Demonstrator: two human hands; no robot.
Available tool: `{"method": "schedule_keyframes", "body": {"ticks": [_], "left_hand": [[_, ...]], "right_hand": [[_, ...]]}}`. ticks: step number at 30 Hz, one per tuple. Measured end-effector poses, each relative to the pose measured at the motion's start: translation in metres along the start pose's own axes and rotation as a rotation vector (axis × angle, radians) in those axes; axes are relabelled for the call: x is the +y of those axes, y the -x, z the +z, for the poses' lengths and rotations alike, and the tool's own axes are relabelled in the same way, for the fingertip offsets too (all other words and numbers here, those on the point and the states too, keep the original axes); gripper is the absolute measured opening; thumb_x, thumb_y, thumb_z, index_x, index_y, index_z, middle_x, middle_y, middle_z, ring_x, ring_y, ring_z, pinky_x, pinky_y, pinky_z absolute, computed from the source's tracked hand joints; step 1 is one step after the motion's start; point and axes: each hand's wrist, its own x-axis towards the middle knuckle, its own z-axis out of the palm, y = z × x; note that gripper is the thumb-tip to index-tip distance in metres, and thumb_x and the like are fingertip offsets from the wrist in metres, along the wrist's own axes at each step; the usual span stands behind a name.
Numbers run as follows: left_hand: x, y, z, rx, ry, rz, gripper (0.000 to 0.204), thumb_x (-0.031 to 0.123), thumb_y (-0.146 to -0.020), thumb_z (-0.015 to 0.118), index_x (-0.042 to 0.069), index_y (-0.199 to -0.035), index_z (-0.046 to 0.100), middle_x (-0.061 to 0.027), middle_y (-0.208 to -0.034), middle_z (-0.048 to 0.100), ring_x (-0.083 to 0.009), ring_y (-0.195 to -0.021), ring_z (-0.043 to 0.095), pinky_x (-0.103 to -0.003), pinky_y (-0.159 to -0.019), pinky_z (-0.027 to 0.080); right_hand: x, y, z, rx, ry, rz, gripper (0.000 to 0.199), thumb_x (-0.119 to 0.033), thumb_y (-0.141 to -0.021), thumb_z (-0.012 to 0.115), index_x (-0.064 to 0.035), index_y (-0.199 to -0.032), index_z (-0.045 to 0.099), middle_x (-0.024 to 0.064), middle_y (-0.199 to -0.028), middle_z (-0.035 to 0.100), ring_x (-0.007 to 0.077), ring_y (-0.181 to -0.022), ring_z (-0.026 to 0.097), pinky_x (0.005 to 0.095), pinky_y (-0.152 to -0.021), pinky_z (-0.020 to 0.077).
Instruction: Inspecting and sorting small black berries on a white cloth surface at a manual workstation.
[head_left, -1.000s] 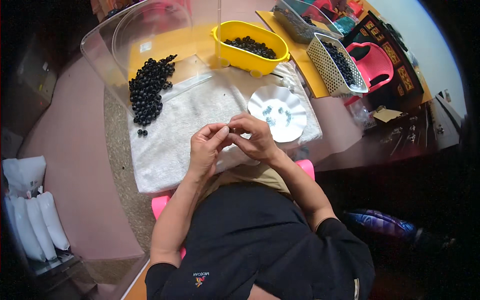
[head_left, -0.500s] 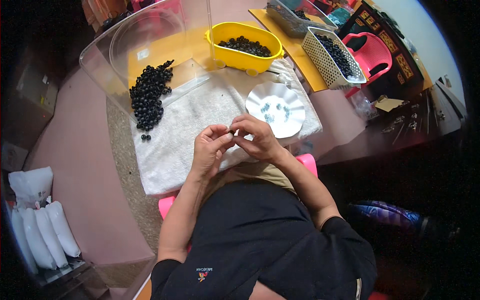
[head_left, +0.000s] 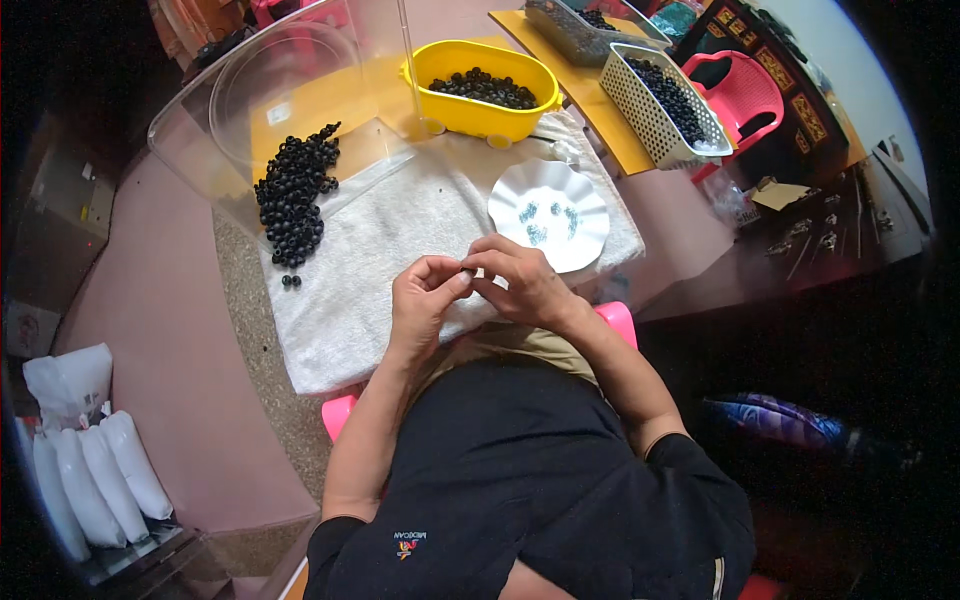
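My left hand [head_left: 420,305] and my right hand [head_left: 522,285] meet over the near edge of a white towel [head_left: 390,225]. Pinched between their fingertips is a small dark piece, apparently a black bead [head_left: 467,271], mostly covered by the fingers. Just beyond my right hand lies a white fluted plate [head_left: 505,215] with little clusters of tiny glittering bits on it. To the left, a heap of shiny black beads [head_left: 292,200] spills from a clear plastic bin [head_left: 190,130] lying on its side onto the towel. Two loose beads [head_left: 291,281] sit at the heap's near end.
A yellow tub [head_left: 470,118] holding black beads stands behind the towel. Farther right are a white perforated basket [head_left: 640,110] of dark beads, a clear bin [head_left: 590,35] and a pink chair [head_left: 745,95]. White filled bags [head_left: 110,470] stand at the lower left.
The view has shifted slightly. My hands stay together at the towel's near edge, with only a small change in how the fingertips hold the dark piece.
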Motion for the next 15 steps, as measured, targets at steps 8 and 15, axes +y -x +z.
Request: {"method": "schedule_keyframes", "body": {"ticks": [8, 15], "left_hand": [[0.004, 0.001, 0.005, 0.040, 0.006, -0.009, 0.019, 0.004, -0.086, 0.069, -0.002, -0.102, 0.063, -0.0113, -0.096, 0.069, -0.0157, -0.084, 0.066, -0.029, -0.077, 0.056], [-0.005, 0.000, 0.005, 0.026, 0.004, -0.026, 0.018, 0.003, -0.086, 0.068, -0.002, -0.102, 0.063, -0.0107, -0.095, 0.069, -0.0155, -0.084, 0.066, -0.029, -0.077, 0.055]], "right_hand": [[0.042, 0.017, -0.069, -0.041, 0.412, 0.223, 0.017, 0.000, -0.081, 0.062, -0.0042, -0.097, 0.066, 0.0123, -0.098, 0.065, 0.0321, -0.089, 0.065, 0.0372, -0.076, 0.0516], [0.067, 0.022, -0.071, -0.199, 0.548, 0.251, 0.017, -0.004, -0.080, 0.058, -0.0040, -0.094, 0.067, 0.0128, -0.093, 0.064, 0.0317, -0.095, 0.060, 0.0398, -0.084, 0.0487]]}}
